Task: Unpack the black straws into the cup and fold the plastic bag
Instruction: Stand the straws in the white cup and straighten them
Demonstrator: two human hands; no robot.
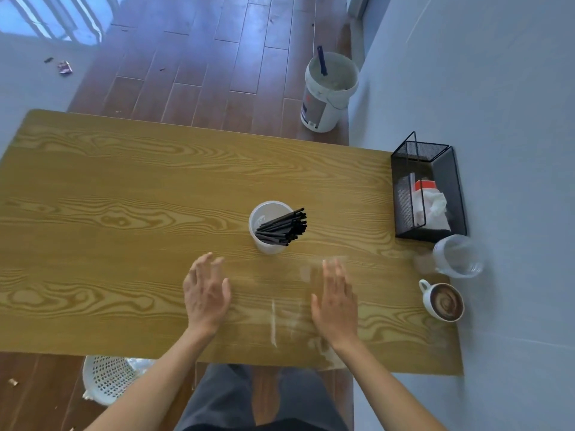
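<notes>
Neither grip closed; right hand (pixel 334 301) blurred over faint plastic bag (pixel 289 318).

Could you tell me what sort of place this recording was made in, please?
Probably a room being renovated, used as a makeshift workspace: a paint bucket stands on the plank floor, with a wood-grain table set against a bare wall.

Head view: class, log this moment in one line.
straws: in cup | bag: flat on table | left hand: open | right hand: open, over bag
</notes>
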